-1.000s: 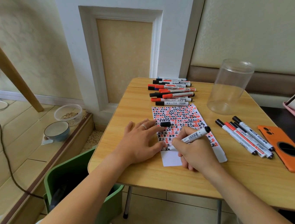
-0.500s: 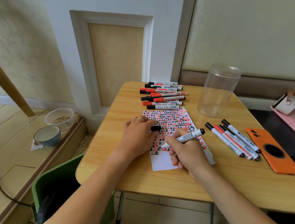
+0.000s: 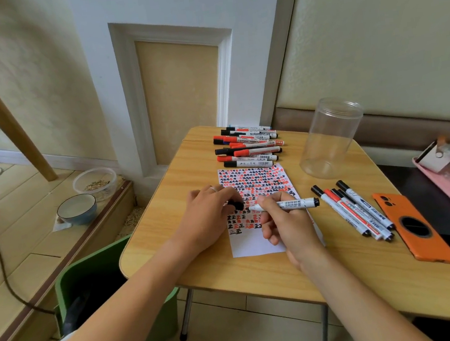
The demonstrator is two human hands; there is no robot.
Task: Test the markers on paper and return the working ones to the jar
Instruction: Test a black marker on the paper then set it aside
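Hands first: your right hand (image 3: 286,225) grips a white-barrelled marker (image 3: 286,204) lying almost level over the paper (image 3: 255,246), its bare tip pointing left toward the black cap (image 3: 235,205) that your left hand (image 3: 209,217) pinches at its fingertips, tip and cap nearly touching. The paper is packed with red and black test marks down to your hands, with a blank white strip at its near edge. Beyond it, a stack of capped red and black markers (image 3: 249,146) lies at the table's far edge; five more markers (image 3: 354,209) lie to your right, just beside an orange phone (image 3: 418,232). The wooden table (image 3: 258,276) shows bare surface near you. The clear jar (image 3: 329,137) stands upright at the far right with nothing in it. A green bin (image 3: 89,270) sits below the table's left corner.
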